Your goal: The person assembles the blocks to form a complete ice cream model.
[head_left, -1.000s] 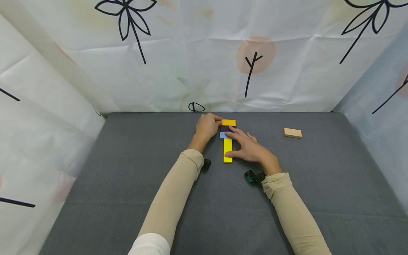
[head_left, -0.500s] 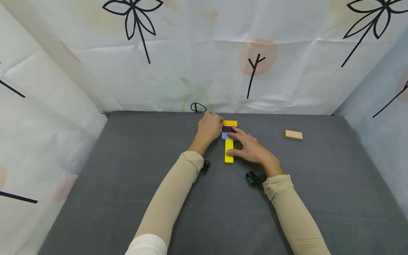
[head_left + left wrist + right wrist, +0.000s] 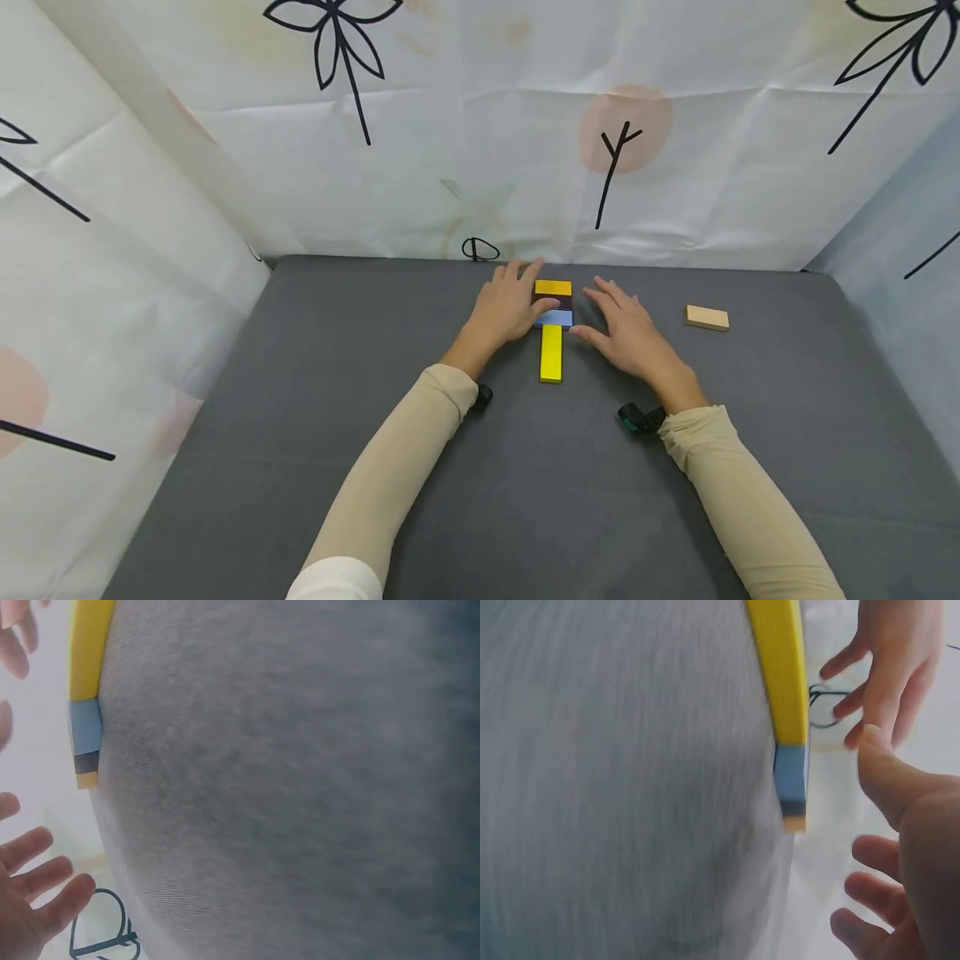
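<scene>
A row of blocks lies on the grey table: an orange-yellow block (image 3: 553, 287) at the back, a dark block (image 3: 544, 302), a blue block (image 3: 555, 318), and a long yellow block (image 3: 551, 354) pointing toward me. My left hand (image 3: 504, 307) is at the row's left side with spread fingers. Its thumb reaches over the dark block; whether it touches is unclear. On the right, my right hand (image 3: 632, 335) has its fingers extended and stands apart from the blocks. Both wrist views show the same row, with the left hand (image 3: 30, 907) and right hand (image 3: 937, 862) holding nothing.
A tan wooden block (image 3: 707, 317) lies by itself to the right of my right hand. Behind the grey table (image 3: 480, 483) hangs a white patterned cloth (image 3: 510, 142), and more cloth stands along both sides. A black wrist camera (image 3: 639, 419) sits below my right hand.
My right hand has lifted off the yellow and blue blocks and moved right. The left hand's fingers have spread out, with its thumb now across the dark block. The view has shifted slightly.
</scene>
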`<action>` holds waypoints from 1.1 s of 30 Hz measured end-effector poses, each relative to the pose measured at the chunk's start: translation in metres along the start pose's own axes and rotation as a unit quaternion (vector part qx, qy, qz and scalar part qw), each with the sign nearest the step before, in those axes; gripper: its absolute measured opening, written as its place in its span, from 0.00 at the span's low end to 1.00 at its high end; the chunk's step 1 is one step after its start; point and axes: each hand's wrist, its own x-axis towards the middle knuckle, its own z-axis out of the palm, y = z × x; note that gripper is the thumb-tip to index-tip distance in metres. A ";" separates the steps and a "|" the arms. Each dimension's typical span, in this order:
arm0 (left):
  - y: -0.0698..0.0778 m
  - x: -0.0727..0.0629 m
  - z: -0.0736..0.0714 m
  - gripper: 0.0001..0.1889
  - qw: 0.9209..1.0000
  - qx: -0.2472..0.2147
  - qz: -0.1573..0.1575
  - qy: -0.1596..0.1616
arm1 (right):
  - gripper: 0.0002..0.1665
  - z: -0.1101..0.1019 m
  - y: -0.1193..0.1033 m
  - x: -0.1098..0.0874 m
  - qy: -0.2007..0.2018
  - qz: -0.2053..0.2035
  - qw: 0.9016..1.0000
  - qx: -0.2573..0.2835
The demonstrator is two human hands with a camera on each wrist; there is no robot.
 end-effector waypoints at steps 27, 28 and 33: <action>0.007 -0.020 0.006 0.66 0.985 0.052 0.093 -0.137 | 0.50 -0.055 0.089 -0.036 -0.005 0.057 0.993 -0.099; 0.007 -0.019 0.006 0.66 0.984 0.052 0.097 -0.139 | 0.50 -0.057 0.092 -0.038 -0.007 0.061 0.993 -0.099; 0.009 -0.018 0.006 0.65 0.982 0.043 0.110 -0.151 | 0.51 -0.063 0.100 -0.045 -0.022 0.090 0.992 -0.091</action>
